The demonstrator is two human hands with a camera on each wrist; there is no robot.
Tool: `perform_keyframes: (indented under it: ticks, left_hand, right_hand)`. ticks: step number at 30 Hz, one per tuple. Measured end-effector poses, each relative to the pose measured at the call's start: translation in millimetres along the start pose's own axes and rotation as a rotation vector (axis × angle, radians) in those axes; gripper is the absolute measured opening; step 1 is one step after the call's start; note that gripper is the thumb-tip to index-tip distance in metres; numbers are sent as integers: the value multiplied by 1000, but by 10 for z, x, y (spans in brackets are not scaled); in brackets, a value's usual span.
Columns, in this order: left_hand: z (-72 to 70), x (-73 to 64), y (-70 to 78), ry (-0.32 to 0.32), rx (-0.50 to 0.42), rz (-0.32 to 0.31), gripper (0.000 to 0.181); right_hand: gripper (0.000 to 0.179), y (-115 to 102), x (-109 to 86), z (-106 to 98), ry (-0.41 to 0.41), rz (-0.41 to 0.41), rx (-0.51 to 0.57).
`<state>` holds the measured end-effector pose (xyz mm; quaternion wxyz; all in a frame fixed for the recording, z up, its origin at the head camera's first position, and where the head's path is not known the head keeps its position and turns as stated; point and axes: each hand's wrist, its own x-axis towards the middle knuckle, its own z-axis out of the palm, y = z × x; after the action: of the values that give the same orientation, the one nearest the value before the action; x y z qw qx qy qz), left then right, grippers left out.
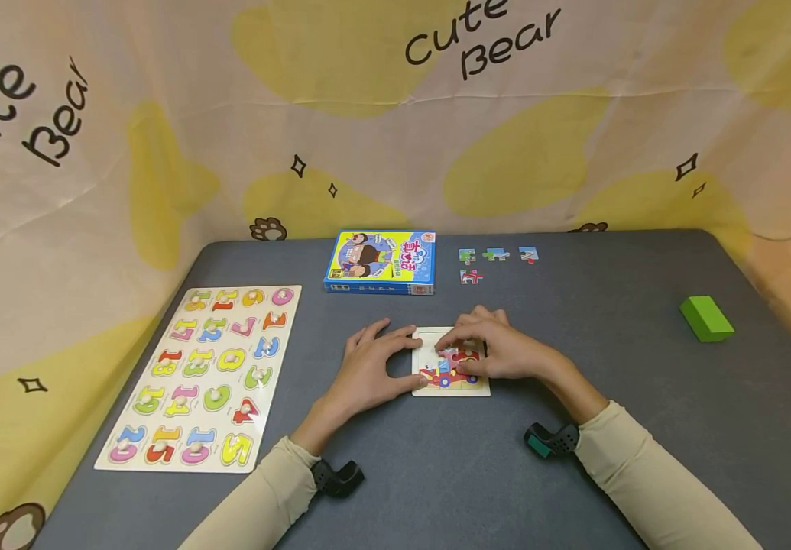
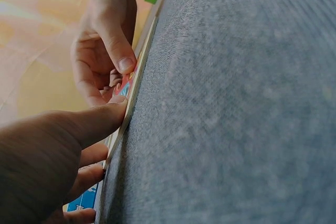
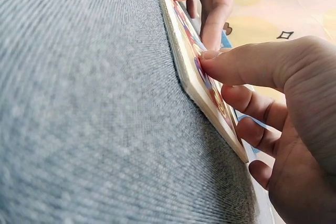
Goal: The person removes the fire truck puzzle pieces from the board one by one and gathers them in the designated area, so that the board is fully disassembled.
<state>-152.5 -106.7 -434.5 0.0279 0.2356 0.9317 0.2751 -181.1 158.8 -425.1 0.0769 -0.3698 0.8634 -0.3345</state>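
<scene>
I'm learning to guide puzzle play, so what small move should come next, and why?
I'd probably have the right hand gently press the car picture flat: it touches the picture, while the left hand steadies the left edge of the board. The four loose pieces lie farther back, so they can likely wait.
</scene>
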Motion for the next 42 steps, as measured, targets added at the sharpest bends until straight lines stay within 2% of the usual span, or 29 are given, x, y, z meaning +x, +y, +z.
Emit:
perform_keyframes:
  ticks: [19,32,42]
  left_hand:
    - [-42,-21,35,27,-15,23,55]
    - [-31,-39,19,-3,-10,-9,57]
    - [-8,-31,15,4,-17,3,57]
  right_hand:
    - [34,28,11,-12,4,1,46]
    - [33,75,-2,-14,21,12,80]
    - [37,223,-56,-127,85,55,108]
